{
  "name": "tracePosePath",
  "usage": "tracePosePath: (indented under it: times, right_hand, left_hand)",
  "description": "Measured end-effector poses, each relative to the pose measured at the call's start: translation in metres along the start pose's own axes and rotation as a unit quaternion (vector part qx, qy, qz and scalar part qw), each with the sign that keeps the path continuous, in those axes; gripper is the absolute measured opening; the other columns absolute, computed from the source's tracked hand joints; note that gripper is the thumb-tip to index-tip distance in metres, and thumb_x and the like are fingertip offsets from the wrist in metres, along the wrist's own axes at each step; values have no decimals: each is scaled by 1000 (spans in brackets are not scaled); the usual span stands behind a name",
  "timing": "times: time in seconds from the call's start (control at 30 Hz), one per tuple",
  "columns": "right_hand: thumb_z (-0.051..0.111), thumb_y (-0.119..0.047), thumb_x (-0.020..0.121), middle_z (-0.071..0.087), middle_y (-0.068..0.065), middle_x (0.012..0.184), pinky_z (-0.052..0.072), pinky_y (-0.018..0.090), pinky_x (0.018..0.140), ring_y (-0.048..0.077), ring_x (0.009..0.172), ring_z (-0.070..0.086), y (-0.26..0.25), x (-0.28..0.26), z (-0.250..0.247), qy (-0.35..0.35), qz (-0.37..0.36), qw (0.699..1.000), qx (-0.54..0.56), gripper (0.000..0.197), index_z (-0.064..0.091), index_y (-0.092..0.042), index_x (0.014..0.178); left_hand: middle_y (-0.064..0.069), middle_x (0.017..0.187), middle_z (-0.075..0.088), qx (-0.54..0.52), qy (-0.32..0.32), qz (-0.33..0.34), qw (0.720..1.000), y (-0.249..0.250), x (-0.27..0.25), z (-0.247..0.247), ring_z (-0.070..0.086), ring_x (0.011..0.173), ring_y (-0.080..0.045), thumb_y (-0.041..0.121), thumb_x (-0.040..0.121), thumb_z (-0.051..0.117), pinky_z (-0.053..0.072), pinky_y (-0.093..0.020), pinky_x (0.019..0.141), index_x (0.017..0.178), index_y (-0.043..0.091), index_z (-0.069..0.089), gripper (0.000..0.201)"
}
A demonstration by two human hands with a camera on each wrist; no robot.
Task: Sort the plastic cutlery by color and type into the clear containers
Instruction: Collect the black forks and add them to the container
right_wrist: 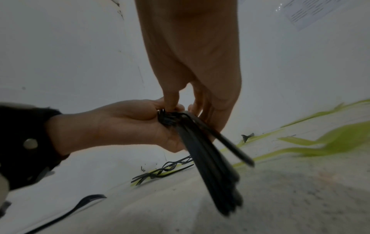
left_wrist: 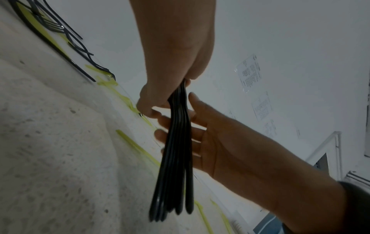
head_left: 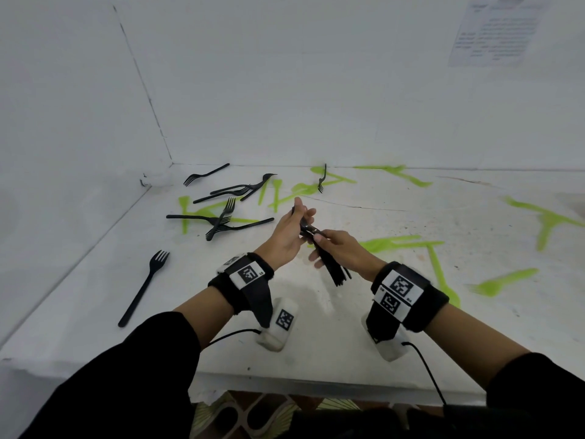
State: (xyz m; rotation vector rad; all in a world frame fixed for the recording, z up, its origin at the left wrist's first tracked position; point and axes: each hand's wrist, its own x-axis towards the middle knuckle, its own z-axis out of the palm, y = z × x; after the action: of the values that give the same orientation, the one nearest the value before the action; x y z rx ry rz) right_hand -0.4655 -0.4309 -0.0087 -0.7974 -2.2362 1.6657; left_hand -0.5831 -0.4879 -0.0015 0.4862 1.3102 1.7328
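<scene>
A bundle of several black plastic forks (head_left: 335, 270) hangs above the white table, handles toward me. My left hand (head_left: 302, 221) grips its tine end (right_wrist: 167, 119) in the palm. My right hand (head_left: 316, 248) pinches the same bundle (left_wrist: 176, 166) just below, thumb on top and fingers behind. More black forks lie in a loose pile (head_left: 221, 217) at the back left. A single black fork (head_left: 145, 286) lies nearer on the left. Green plastic cutlery (head_left: 395, 242) is scattered to the right and along the back. No clear container shows in any view.
White walls close the table on the left and at the back, meeting in a corner (head_left: 171, 163). The table's front edge (head_left: 316, 384) runs just under my forearms. A printed sheet (head_left: 497, 30) hangs on the back wall. One black fork (head_left: 322, 179) leans against that wall.
</scene>
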Motion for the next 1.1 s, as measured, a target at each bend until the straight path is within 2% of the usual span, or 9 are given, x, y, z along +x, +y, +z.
tracePosePath:
  times: [0.07, 0.17, 0.27, 0.4, 0.5, 0.63, 0.83, 0.97, 1.1]
  right_hand:
    - [30, -33, 102, 58, 4, 69, 49, 18, 54, 11, 51, 56, 1, 0, 0, -19, 23, 1000, 10, 38, 58, -7, 102]
    - [28, -32, 103, 48, 1, 67, 45, 21, 54, 12, 55, 44, 2, 2, -6, -7, 39, 999, 21, 43, 62, -7, 104]
    - [37, -21, 101, 54, 3, 72, 46, 16, 54, 11, 58, 48, 5, 2, -16, 6, 19, 1000, 21, 35, 62, 1, 110]
    - [52, -10, 94, 62, 1, 76, 49, 12, 57, 2, 56, 58, 12, 2, -32, 71, -6, 997, -23, 21, 66, 3, 104]
    - [60, -9, 89, 63, 2, 73, 48, 12, 59, -6, 50, 57, 18, 1, -43, 130, -19, 988, -75, 16, 70, 0, 99]
    - [71, -15, 81, 65, 4, 67, 43, 10, 63, -4, 52, 56, 21, -9, -58, 193, -16, 972, -130, 15, 74, -7, 94]
    - [73, -15, 79, 64, 0, 70, 37, 4, 59, -10, 58, 54, 26, -45, -87, 280, -6, 941, -190, 13, 75, -10, 91]
    - [73, -16, 78, 71, 7, 77, 37, 7, 60, 6, 69, 58, 40, -79, -114, 343, 16, 922, -180, 12, 75, -11, 89]
    - [73, -17, 79, 69, 2, 72, 37, 5, 58, -10, 57, 55, 58, -123, -146, 379, 47, 906, -184, 11, 75, -12, 88]
  left_hand:
    - [5, 90, 55, 10, -4, -6, 1000, 1, 3, -4, 49, 85, -7, 42, 97, 36, 40, -27, 68, 80, 19, 47, 31]
    - [4, 83, 50, 56, -7, -15, 998, 4, 5, -10, 48, 74, -7, 35, 96, 46, 42, -23, 72, 80, 18, 52, 25]
    - [3, 82, 47, 111, -25, -12, 993, 4, 11, -17, 49, 76, -7, 26, 97, 47, 41, -23, 74, 88, 18, 55, 15]
    - [-4, 91, 54, 109, -56, -7, 992, 2, 18, -18, 57, 85, -13, 8, 94, 52, 53, -19, 72, 109, 7, 52, 15]
    - [-10, 100, 56, 97, -68, 1, 993, -1, 23, -10, 57, 96, -21, 3, 91, 55, 56, -17, 70, 108, 3, 53, 17]
    - [-6, 103, 61, 152, -96, -1, 984, -9, 31, 3, 56, 101, -18, 4, 92, 55, 52, -19, 78, 115, 2, 57, 23]
    - [-3, 89, 59, 155, -180, -12, 971, -21, 43, 48, 59, 84, -11, -1, 91, 52, 52, -16, 80, 123, -4, 54, 32]
    - [-10, 94, 59, 143, -227, -22, 963, -36, 44, 94, 61, 85, -14, -4, 88, 57, 55, -18, 79, 118, -4, 57, 30]
    - [-8, 90, 60, 147, -280, -40, 948, -59, 37, 149, 61, 83, -13, -5, 88, 56, 55, -18, 78, 119, -8, 55, 31]
